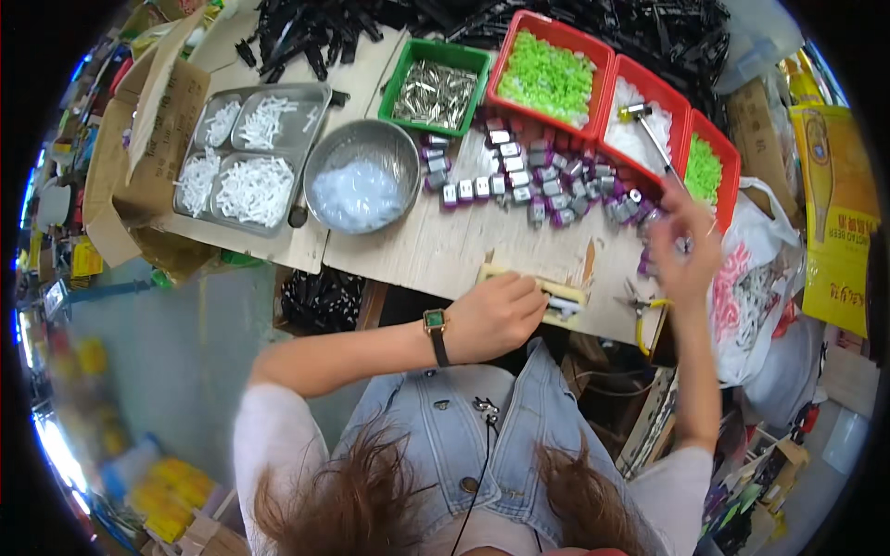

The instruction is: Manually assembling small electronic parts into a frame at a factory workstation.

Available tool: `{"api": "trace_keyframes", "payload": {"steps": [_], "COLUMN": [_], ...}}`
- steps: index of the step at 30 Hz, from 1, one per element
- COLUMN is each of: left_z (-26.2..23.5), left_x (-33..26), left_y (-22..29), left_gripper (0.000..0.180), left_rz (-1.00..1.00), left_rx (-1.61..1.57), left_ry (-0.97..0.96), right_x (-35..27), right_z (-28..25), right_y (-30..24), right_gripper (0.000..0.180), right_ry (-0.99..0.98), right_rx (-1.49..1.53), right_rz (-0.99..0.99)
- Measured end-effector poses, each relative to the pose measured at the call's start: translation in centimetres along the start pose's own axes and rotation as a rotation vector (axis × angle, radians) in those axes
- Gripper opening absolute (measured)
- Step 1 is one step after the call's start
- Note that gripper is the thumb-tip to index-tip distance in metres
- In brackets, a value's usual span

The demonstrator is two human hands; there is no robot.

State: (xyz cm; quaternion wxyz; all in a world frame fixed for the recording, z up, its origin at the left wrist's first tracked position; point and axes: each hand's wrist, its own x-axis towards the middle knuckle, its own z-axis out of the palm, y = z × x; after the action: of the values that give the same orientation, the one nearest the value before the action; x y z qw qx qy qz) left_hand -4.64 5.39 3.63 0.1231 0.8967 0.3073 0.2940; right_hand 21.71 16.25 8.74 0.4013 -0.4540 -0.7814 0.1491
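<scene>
Near the table's front edge, my left hand [501, 318] is closed, its fingers pressed on a pale yellow block-like fixture [496, 271]. A white and grey piece [562, 303] lies in the fixture beside my fingertips. My right hand [691, 250] is raised at the table's right side, blurred by motion with its fingers bent. A small shiny spot shows by its fingers, too smeared to name. Just beyond it, a screwdriver [655, 139] with a yellow and black handle slants across the red bins. Many small silver and purple pieces [556, 185] lie nearest that hand, to its left.
Red bins [601, 130] hold green and white pieces; a green bin [394, 82] holds metal parts. A steel bowl [322, 153] and a divided tray [324, 97] of white pieces stand left. Yellow-handled pliers [640, 324] overhang the front edge. Black parts [575, 23] pile at the back.
</scene>
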Motion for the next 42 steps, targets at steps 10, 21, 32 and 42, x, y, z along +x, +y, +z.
{"api": "trace_keyframes", "payload": {"steps": [10,21,32,42], "left_z": [0.7,0.2,-3.7,-1.6], "left_x": [-0.3,0.5,1.7,-1.2], "left_y": [0.2,1.0,1.9,-0.4], "left_gripper": [0.021,0.042,0.038,0.030], "left_rz": [-0.063,-0.414,-0.208,-0.273], "left_rx": [0.000,-0.343,-0.247,-0.184], "left_ry": [0.229,0.195,0.312,0.127], "right_x": [29.8,23.3,-7.1,-10.4], "right_z": [4.3,-1.4,3.4,3.4], "right_y": [26.8,25.2,-9.6,-6.0], "right_gripper": [0.054,0.046,0.029,0.026], "right_ry": [-0.066,-0.094,-0.184,-0.188], "right_rx": [-0.797,0.062,0.864,-0.085], "right_rz": [0.401,0.557,0.862,-0.019]}}
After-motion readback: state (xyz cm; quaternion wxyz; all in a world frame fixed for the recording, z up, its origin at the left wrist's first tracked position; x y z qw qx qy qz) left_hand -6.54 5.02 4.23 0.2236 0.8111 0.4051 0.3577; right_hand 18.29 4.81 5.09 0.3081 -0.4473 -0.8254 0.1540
